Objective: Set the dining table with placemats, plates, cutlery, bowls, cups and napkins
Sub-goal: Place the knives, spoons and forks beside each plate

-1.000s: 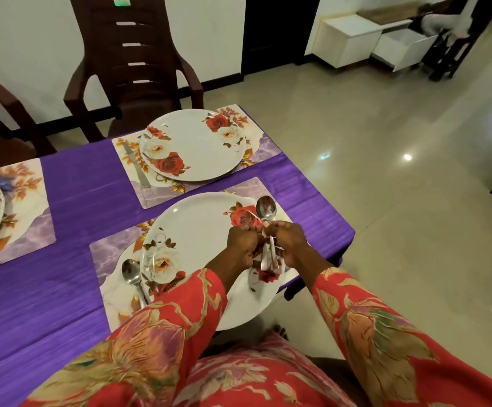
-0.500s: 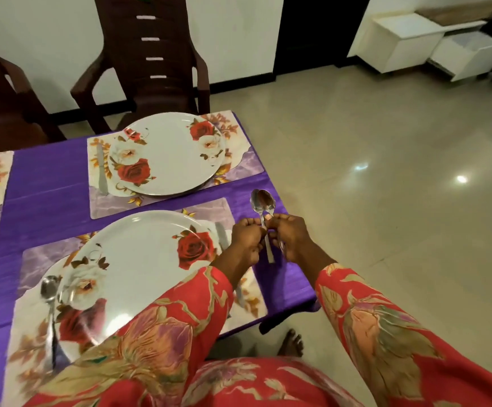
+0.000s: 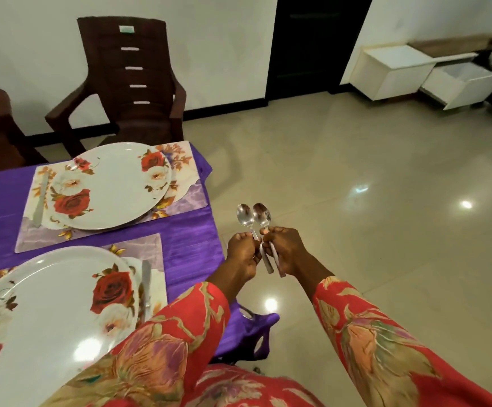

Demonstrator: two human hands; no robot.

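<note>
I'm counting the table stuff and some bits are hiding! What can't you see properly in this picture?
- Near plate, head view: its near side is covered by the left sleeve and cut off by the left edge.
- Two spoons: the handle middles are hidden inside the left hand and right hand.
- Cutlery by the far plate: too blurred to tell knife from fork.

Home dining room: purple-clothed desk [image 3: 191, 245] with floral plates [image 3: 106, 186], brown plastic chairs [image 3: 133, 83], glossy tiled floor [image 3: 385, 230], white drawer unit [image 3: 394, 71].
</note>
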